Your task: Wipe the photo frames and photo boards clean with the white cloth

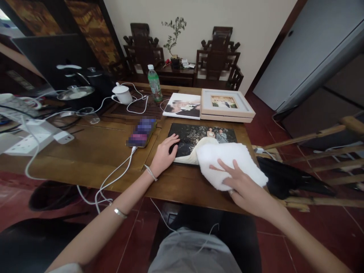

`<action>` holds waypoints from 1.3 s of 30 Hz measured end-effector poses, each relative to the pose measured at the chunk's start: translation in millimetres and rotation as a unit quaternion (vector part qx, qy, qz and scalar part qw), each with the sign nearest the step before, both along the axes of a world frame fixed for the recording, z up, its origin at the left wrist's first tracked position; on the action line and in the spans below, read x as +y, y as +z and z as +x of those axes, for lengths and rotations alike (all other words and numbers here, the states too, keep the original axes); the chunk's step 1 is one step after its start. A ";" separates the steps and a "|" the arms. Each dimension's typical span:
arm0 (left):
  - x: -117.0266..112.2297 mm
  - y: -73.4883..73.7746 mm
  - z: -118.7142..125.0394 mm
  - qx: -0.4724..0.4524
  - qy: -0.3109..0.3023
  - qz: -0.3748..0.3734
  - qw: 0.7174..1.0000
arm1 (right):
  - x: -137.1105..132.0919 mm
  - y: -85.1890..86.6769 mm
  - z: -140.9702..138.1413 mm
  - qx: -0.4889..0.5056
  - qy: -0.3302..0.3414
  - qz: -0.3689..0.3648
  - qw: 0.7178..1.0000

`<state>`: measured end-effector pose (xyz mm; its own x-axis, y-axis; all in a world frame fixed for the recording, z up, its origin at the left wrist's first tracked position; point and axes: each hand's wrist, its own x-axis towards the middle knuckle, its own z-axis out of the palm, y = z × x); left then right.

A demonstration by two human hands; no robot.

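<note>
A wedding photo panel (186,134) lies flat near the table's front edge, showing a couple and a long pale dress train against dark foliage. My left hand (165,153) rests at its left edge, fingers stretched out, with nothing held. Over the panel's lower right part and the bare wood beside it spreads a fluffy white cloth (230,157). My right hand (237,182) grips this cloth at its near side, fingers spread on top and the thumb partly hidden. The cloth covers the panel's lower right corner.
Behind the panel lie a white photo album (182,108) and a pale framed picture box (227,112). A charging phone (141,132) is to the left, its white cable (113,178) hanging over the edge. Further back stand a bottle (154,83), a lidded cup (122,93) and a power strip (36,138).
</note>
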<state>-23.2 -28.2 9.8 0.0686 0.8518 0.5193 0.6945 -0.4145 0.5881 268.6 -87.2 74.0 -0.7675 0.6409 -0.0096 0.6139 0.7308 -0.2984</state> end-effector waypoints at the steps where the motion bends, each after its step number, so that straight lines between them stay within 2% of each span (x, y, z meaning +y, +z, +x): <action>1: 0.0 0.1 -0.1 0.000 0.000 0.000 1.000 | 6.1 1.2 1.5 0.000 -0.001 -0.006 1.000; 7: -0.1 1.2 -0.5 0.002 0.000 0.000 1.000 | 77.4 -8.2 -2.7 0.020 -0.046 0.030 0.998; 10: -0.2 1.4 -0.7 0.000 -0.001 -0.001 1.000 | 112.3 -13.2 -20.8 0.000 -0.116 0.067 0.991; 13: -0.1 1.0 -1.0 -0.002 0.001 -0.001 1.000 | 129.1 -14.7 -46.0 -0.023 -0.169 0.096 0.981; 16: 0.1 0.4 -1.4 0.000 0.000 0.000 1.000 | 118.7 -15.2 -68.2 -0.034 -0.150 0.105 0.982; 20: 0.1 0.3 -1.2 0.005 -0.001 0.001 1.000 | 65.9 -17.5 -80.6 -0.039 -0.077 0.110 0.990; 24: 0.0 1.2 -0.5 0.009 0.002 -0.002 1.000 | 9.3 -16.6 -71.5 -0.034 0.005 0.083 0.996; 27: 0.1 1.4 -0.3 0.008 0.003 -0.002 1.000 | -5.6 -10.4 -54.9 -0.030 0.065 0.043 0.996; 29: 0.1 1.1 -0.5 0.007 0.002 -0.002 1.000 | 0.5 -4.9 -41.5 -0.017 0.098 0.019 0.995; 32: 0.0 0.6 -0.8 0.006 0.001 -0.001 1.000 | 27.0 -0.4 -21.1 0.020 0.110 0.001 0.994; 36: 0.0 0.2 -0.8 0.003 -0.001 0.001 1.000 | 76.5 -7.7 -2.7 0.052 0.019 0.035 0.998; 39: 0.3 0.4 -0.6 0.002 -0.001 -0.001 1.000 | 110.5 -16.5 -7.6 0.035 -0.071 0.076 0.994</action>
<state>-23.8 -27.9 10.2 0.0726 0.8523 0.5179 0.6966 -0.4150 0.5852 261.0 23.3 57.4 -0.6640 0.7335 0.1450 0.6966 0.6773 -0.2367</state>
